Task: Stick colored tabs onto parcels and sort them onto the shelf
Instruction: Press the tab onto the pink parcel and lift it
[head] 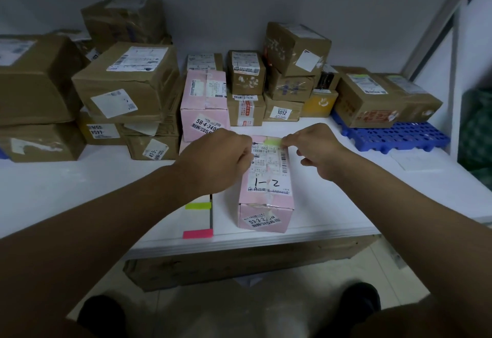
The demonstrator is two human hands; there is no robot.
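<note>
Both hands pinch a pale green tab (274,141) at the far end of the pink parcel's (266,199) label: the right hand (319,151) holds its right end between curled fingertips, while the left hand (221,156), curled, covers the left end, so its hold there is hard to make out. The parcel lies near the white table's (332,204) front edge, bare surface to its right, with a yellow-green tab (198,206) and a pink tab (198,234) just left. Stacked cartons (125,82) line the wall behind; a blue pallet (396,135) sits far right.

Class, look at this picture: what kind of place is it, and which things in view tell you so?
Probably a parcel sorting or pickup room. Stacked cardboard parcels bear shipping labels, a pink parcel is hand-marked "1-2", and coloured tabs lie on the white table.
</note>
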